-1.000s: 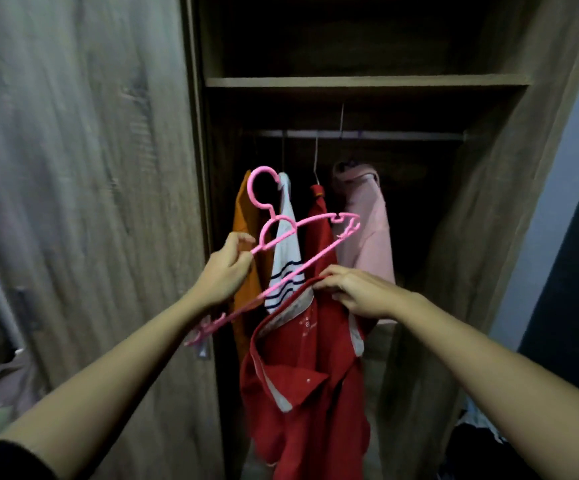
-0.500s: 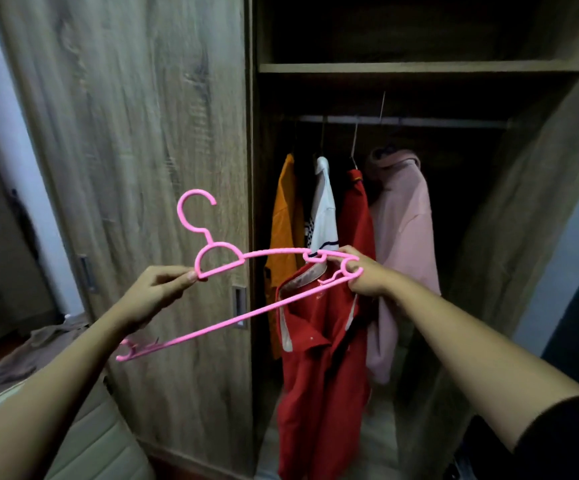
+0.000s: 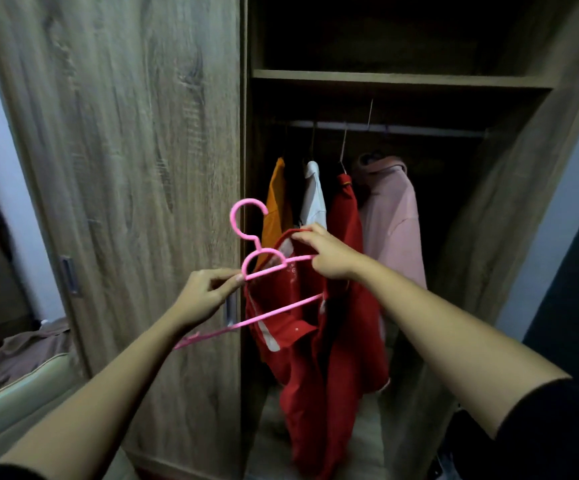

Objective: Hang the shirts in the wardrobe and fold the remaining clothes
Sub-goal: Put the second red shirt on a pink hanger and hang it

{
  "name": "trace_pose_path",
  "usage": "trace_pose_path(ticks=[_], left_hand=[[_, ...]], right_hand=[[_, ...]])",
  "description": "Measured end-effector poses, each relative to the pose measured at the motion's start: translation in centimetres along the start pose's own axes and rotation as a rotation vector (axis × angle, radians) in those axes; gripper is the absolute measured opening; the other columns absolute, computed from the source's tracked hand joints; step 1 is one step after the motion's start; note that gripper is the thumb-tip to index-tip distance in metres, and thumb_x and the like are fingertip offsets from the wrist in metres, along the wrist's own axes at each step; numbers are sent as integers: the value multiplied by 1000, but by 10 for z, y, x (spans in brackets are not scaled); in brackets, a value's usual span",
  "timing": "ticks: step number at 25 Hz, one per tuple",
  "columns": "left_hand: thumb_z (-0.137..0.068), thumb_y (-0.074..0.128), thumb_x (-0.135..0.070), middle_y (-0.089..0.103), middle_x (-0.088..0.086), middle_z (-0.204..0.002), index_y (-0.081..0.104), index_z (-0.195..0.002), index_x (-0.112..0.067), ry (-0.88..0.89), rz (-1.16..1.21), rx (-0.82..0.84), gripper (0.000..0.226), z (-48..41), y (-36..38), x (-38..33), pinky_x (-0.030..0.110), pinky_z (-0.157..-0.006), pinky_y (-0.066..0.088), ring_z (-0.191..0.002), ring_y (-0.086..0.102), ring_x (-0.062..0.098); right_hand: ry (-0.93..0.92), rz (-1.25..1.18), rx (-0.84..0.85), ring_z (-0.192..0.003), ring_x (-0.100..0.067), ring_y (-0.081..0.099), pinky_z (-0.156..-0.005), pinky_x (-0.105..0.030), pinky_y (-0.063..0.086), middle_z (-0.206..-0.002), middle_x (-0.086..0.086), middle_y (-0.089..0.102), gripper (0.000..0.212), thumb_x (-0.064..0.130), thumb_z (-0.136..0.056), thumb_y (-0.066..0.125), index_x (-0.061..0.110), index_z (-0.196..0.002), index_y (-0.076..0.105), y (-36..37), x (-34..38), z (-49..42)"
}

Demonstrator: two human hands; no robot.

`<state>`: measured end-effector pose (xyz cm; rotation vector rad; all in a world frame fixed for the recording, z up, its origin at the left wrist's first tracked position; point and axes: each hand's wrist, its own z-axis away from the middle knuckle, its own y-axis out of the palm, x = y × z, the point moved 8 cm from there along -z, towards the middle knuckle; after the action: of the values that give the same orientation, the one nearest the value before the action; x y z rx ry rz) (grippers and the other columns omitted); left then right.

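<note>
A pink plastic hanger (image 3: 251, 237) is held in front of the open wardrobe. My left hand (image 3: 205, 296) pinches its left shoulder just below the hook. My right hand (image 3: 326, 254) grips the collar of a red shirt (image 3: 302, 341) together with the hanger's right arm, which lies inside the shirt. The shirt hangs down from that hand. On the wardrobe rail (image 3: 385, 128) hang an orange shirt (image 3: 276, 202), a white shirt (image 3: 314, 199), a second red shirt (image 3: 347, 216) and a pink shirt (image 3: 392, 216).
The wooden wardrobe door (image 3: 125, 168) stands to the left with a metal handle (image 3: 68, 275). A shelf (image 3: 399, 79) sits above the rail. At lower left, brown clothes (image 3: 28, 351) lie on a pale bed edge (image 3: 14, 403).
Both hands drew closer together and toward the wardrobe opening. The hanger's right arm has gone inside the red shirt's collar, and my right hand now grips the collar.
</note>
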<state>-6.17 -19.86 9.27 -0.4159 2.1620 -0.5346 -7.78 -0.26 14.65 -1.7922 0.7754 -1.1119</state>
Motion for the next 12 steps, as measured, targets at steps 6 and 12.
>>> trace_pose_path(ticks=[6, 12], left_hand=[[-85, 59, -32, 59, -25, -58, 70, -70, -33, -4, 354, -234, 18, -4, 3, -10, 11, -58, 40, -59, 47, -11], [-86, 63, -27, 62, 7, -91, 61, -98, -22, 265, -427, -831, 13, 10, -20, -70, 38, -77, 38, -88, 48, 21]], right_hand=[[-438, 724, -291, -101, -20, 63, -82, -39, 44, -116, 3, 62, 55, 62, -85, 30, 29, -125, 50, -50, 54, 10], [-497, 775, -582, -58, -25, 65, -42, -17, 16, -69, -1, 64, 45, 55, -85, 35, 17, -78, 59, -89, 53, 22]])
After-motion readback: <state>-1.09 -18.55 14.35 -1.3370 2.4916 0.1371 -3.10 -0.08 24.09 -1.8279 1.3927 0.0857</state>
